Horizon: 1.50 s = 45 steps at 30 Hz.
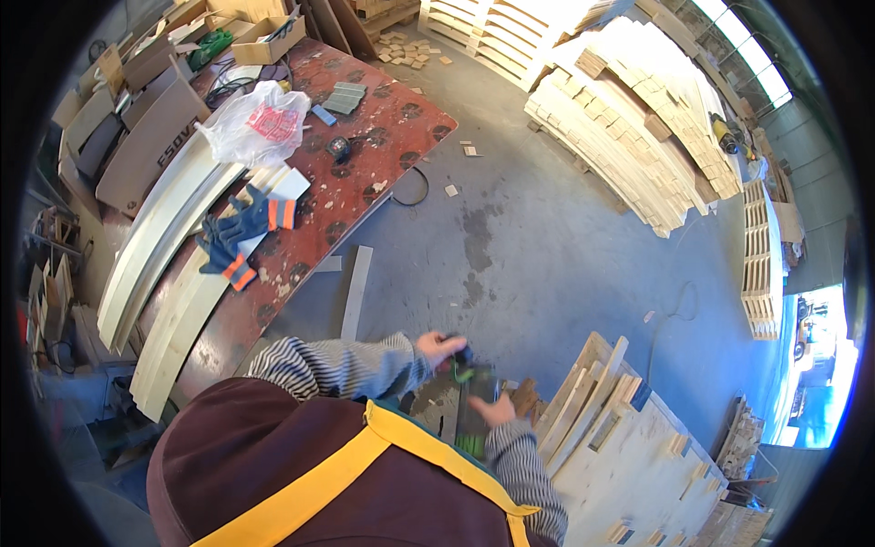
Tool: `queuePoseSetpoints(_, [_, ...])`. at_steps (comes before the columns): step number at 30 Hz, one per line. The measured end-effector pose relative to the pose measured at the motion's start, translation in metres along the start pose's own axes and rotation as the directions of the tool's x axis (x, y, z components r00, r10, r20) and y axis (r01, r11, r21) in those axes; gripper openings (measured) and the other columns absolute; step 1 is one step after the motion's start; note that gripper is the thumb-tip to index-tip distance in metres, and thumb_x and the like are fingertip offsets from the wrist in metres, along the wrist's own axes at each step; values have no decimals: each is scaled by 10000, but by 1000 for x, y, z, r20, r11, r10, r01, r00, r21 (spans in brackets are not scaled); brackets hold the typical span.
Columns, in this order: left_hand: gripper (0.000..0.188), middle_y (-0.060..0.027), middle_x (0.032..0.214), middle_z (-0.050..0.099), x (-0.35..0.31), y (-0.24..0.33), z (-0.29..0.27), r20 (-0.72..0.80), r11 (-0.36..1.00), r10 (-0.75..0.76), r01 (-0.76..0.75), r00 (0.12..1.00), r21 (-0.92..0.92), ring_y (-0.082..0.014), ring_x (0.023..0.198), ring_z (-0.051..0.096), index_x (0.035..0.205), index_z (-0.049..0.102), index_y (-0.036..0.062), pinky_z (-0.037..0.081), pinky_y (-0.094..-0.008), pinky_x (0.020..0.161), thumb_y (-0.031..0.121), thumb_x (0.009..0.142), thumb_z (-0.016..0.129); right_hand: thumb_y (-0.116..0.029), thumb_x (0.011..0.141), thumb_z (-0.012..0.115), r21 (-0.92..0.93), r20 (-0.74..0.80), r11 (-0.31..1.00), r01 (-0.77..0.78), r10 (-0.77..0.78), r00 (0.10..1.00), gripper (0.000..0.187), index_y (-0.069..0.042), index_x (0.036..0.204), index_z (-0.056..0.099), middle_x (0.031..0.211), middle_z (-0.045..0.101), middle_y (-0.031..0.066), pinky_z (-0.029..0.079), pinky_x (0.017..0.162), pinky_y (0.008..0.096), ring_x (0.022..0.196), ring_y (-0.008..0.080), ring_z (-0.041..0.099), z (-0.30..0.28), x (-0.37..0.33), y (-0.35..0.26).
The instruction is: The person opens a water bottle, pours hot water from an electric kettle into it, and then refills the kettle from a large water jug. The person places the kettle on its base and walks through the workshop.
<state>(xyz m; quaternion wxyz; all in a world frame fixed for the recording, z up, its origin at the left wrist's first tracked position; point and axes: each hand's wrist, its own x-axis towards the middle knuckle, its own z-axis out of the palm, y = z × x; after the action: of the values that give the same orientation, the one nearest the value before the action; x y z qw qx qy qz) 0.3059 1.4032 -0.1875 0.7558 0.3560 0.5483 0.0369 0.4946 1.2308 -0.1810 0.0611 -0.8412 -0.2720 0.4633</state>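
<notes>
In front of my body, a dark, blurred object with bright green parts [464, 375] lies between my hands; its exact kind is hard to make out. My left hand [437, 348] closes on its black far end. Lower down and to the right, my right hand [495, 410] grips its side, thumb laid across it. Both wrists come out of striped grey sleeves. Motion smears the object's outline.
At left, a red-brown table [383, 137] bears blue gloves with orange cuffs [239, 233], a white plastic bag [264, 123] and long pale boards [150, 246]. Wooden panels [620, 447] stand close on my right. Stacked timber [611, 128] lies beyond; a loose board [356, 292] is on the floor.
</notes>
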Motion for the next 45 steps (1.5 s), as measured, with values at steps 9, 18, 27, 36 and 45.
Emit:
queuePoseSetpoints(9, [399, -70, 1115, 624, 44, 260, -52, -13, 634, 757, -738, 654, -229, -155, 942, 642, 1248, 524, 71, 554, -297, 771, 242, 928, 692, -391, 658, 897, 291, -564, 741, 605, -377, 734, 1019, 67, 1379, 341, 1294, 556, 246, 469, 1011, 414, 1197, 323, 575, -109, 131, -232])
queuePoseSetpoints(18, [497, -162, 1215, 606, 31, 238, -6, 343, 684, 725, -563, 598, -464, -239, 1079, 650, 1372, 441, 13, 574, -330, 859, 273, 973, 581, -186, 649, 892, 527, -607, 635, 565, -184, 773, 934, -8, 1391, 353, 1259, 554, 153, 429, 1051, 384, 1204, 258, 539, -114, 71, -181])
queuePoseSetpoints(27, [602, -144, 1183, 629, -17, 120, 82, 778, 970, 239, -113, 580, -213, -258, 1011, 670, 1379, 430, 59, 579, -359, 813, 404, 931, 636, -285, 610, 908, 510, -768, 721, 469, 137, 625, 1086, 20, 1453, 295, 1337, 492, 208, 386, 1106, 394, 1263, 315, 495, -42, -96, -11])
queuePoseSetpoints(36, [681, -162, 1226, 604, -148, 1, 224, 989, 960, 20, -278, 150, 23, -233, 1024, 637, 1403, 415, 35, 535, -328, 811, 428, 908, 669, -367, 609, 912, 490, -836, 690, 533, 545, 63, 1150, 39, 1471, 267, 1322, 487, 243, 420, 1072, 419, 1236, 356, 506, 75, -246, 134])
queuePoseSetpoints(45, [721, -166, 1248, 596, -293, -169, 254, 902, 870, -390, -394, -187, 295, -222, 1039, 632, 1392, 418, 23, 547, -310, 799, 385, 858, 742, -366, 626, 896, 697, -386, 508, 507, 861, -332, 1116, 56, 1455, 280, 1259, 525, 239, 446, 1026, 416, 1175, 334, 543, 239, -393, 166])
